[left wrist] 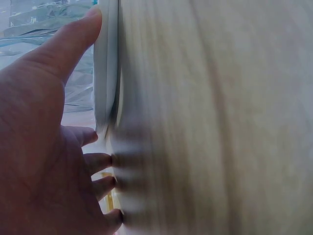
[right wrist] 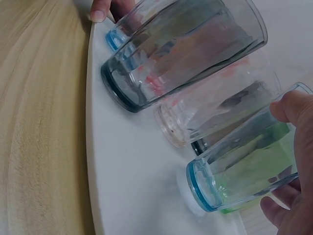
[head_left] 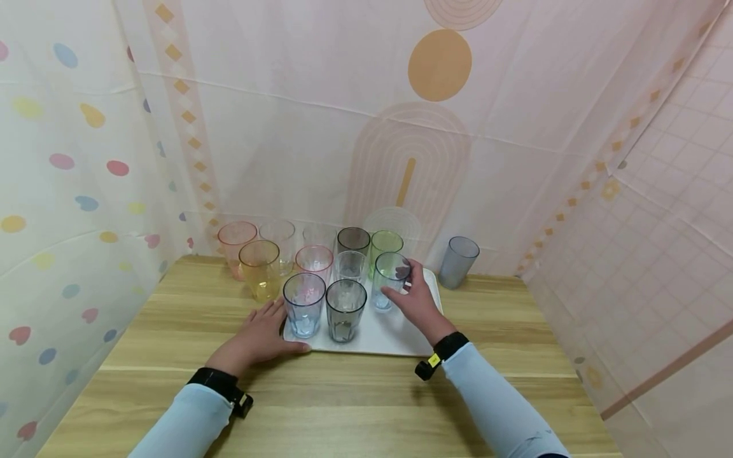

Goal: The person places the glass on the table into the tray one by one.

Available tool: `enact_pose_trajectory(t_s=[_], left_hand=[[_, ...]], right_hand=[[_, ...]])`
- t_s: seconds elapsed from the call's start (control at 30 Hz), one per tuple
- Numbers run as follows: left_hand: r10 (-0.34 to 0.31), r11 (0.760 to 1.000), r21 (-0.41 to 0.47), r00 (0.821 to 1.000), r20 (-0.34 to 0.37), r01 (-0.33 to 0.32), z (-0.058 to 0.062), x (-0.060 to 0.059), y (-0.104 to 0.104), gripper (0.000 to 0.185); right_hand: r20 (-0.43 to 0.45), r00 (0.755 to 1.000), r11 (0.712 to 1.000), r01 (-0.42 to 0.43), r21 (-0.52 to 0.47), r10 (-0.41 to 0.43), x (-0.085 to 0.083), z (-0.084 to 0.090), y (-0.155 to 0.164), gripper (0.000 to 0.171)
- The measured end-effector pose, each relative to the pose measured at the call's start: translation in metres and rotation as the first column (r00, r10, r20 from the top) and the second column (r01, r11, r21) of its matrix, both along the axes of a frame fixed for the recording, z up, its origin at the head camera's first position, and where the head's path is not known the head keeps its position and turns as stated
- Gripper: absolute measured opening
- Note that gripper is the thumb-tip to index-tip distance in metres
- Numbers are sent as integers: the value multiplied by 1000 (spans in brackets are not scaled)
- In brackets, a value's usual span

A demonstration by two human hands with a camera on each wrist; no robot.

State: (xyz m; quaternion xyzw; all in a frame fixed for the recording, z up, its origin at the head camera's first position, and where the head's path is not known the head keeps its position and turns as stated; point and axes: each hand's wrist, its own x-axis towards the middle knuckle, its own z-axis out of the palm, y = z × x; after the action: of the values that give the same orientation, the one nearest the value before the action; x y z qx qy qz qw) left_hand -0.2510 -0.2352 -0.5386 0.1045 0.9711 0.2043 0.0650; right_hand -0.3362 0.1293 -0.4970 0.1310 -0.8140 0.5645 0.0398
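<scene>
Tumblers, all seemingly empty, crowded on a white tray [head_left: 401, 340] on the wooden table [head_left: 515, 356] in the head view: blue glass [head_left: 303, 305] and grey glass [head_left: 345, 310] in front, right hand [head_left: 415, 302] curled round a pale-blue tumbler [head_left: 389, 280], left hand [head_left: 260, 337] flat, fingers spread, at the tray's left corner. Left wrist: thumb [left wrist: 73, 39] straight along the tray rim [left wrist: 105, 68], fingertips pressed on wood, nothing grasped. Right wrist: thumb [right wrist: 293, 105] and fingers [right wrist: 276, 205] clasping the pale-blue tumbler [right wrist: 234, 181], base on the tray [right wrist: 132, 186].

Bare tabletop [head_left: 343, 407] lies open before both hands; beyond them, cups [head_left: 346, 310] crowd the tray [head_left: 401, 337], blocking passage. A grey cup [head_left: 458, 261] stands apart, rightward.
</scene>
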Motion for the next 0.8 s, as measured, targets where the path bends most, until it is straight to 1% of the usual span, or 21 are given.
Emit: enact_pose_trajectory(t_s=[0.17,0.3,0.57,0.8], left_hand=[[-1,1000,12,1000,10,1,2,2,0,135],[-1,1000,11,1000,6,1,1,2,1,135],[0,1000,15,1000,-12,0,0,1,1,135],[1,1000,13,1000,-11,0,0,1,1,135]], right_hand=[[13,1000,1000,-3,10,3,0,-5,-2,85],[21,1000,1000,-8,8,8,0,-6,-4,85],[20,1000,999,9,47,-10,-1,-8,-6,86],[31,999,998,9,55,-11,-3,-9,-7,86]])
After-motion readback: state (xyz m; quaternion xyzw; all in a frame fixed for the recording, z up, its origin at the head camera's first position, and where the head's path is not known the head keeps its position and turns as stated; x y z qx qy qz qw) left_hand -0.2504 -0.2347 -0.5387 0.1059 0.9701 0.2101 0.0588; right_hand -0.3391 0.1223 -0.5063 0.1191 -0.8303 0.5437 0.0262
